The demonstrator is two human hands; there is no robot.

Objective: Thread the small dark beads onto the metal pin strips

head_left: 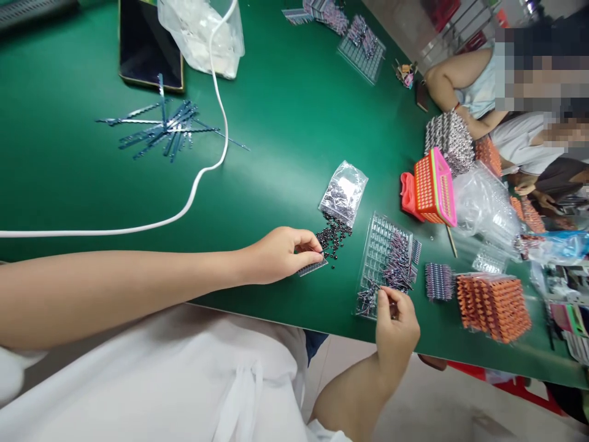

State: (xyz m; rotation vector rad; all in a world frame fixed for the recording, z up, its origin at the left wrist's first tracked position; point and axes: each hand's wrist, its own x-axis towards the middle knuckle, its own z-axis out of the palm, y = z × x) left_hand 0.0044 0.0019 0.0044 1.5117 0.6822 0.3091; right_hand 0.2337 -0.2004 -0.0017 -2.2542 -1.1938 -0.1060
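Observation:
My left hand [276,256] is closed in a pinch at the edge of a spill of small dark beads [335,238]. What sits between its fingertips is too small to make out. Under those fingers lies a small grey ridged strip [313,267], partly covered. Beyond the beads is a clear plastic bag [344,191] with more dark beads in it. My right hand [398,325] pinches at the near edge of a clear compartment tray [380,236]; its fingertips hide what they hold. Thin purple-and-dark pieces [398,261] are heaped on that tray.
A white cable [202,175] crosses the green table near blue twisted strips [170,129], a phone [147,49] and a white plastic bag [207,37]. Rightward are a pink-and-orange basket [432,187], stacked orange pieces [492,307] and a purple bundle [439,282]. Other people sit at far right.

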